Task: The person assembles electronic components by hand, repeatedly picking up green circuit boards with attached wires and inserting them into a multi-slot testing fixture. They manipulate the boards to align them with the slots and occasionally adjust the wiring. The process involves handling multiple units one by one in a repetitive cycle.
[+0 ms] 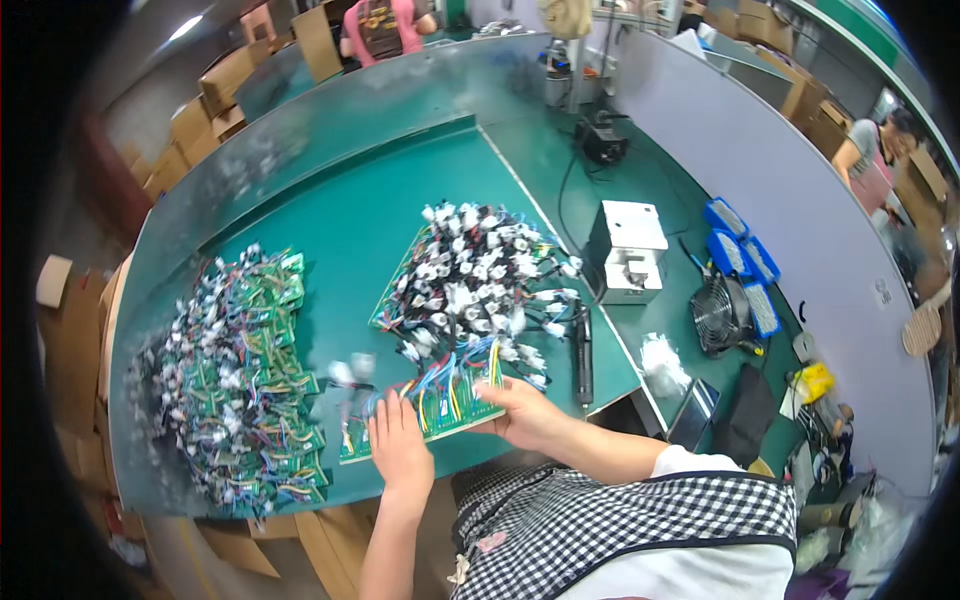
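Near the front edge of the table I hold a long green circuit board panel (440,420) with coloured wires and white connectors along its far side. My right hand (520,412) grips its right end, thumb on top and the other fingers underneath. My left hand (400,440) is closed over the panel left of its middle, fingertips on the board; its thumb is hidden. Just beyond lies a big heap of wired boards with white connectors (470,270). To the left, more wired green boards (250,380) are stacked in rows.
A black electric screwdriver (584,355) lies right of the heap. Farther right are a white box-shaped device (628,250), blue bins (740,250), a black fan (722,312), a clear plastic bag (662,365) and a phone (695,412). Two other people are beyond the partitions.
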The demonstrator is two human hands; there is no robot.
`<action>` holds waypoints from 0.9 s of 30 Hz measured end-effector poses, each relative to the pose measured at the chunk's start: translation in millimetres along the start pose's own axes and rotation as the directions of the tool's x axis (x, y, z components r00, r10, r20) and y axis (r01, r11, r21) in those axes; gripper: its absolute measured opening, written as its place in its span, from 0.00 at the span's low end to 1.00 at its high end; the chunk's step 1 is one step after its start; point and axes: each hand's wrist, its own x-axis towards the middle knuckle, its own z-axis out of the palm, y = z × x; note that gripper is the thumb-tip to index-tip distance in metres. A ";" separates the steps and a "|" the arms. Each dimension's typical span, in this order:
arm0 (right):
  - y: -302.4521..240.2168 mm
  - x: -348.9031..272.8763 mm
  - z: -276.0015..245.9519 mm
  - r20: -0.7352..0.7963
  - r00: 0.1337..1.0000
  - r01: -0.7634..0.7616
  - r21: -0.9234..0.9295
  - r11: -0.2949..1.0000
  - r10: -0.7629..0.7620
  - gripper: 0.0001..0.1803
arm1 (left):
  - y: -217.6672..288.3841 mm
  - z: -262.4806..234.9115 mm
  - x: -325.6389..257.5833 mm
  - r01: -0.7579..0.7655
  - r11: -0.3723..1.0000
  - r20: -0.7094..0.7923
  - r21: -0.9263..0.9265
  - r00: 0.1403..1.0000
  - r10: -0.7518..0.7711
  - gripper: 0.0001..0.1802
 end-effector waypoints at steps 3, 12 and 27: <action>-1.9 -13.3 -26.6 -0.195 0.980 -0.020 -0.290 0.957 -0.039 0.23 | 18.6 -28.9 -12.7 0.129 0.893 0.119 -0.431 0.989 -0.086 0.46; -51.2 11.0 -36.7 -0.048 0.987 -0.149 -0.606 0.782 0.150 0.19 | -71.9 -7.5 -81.4 0.092 -0.818 0.398 -0.567 0.900 -0.174 0.32; 6.3 138.2 1.2 0.073 0.969 -0.025 -0.923 0.383 0.238 0.21 | -51.4 4.9 -99.9 0.044 -0.739 0.662 -0.672 0.483 -0.573 0.24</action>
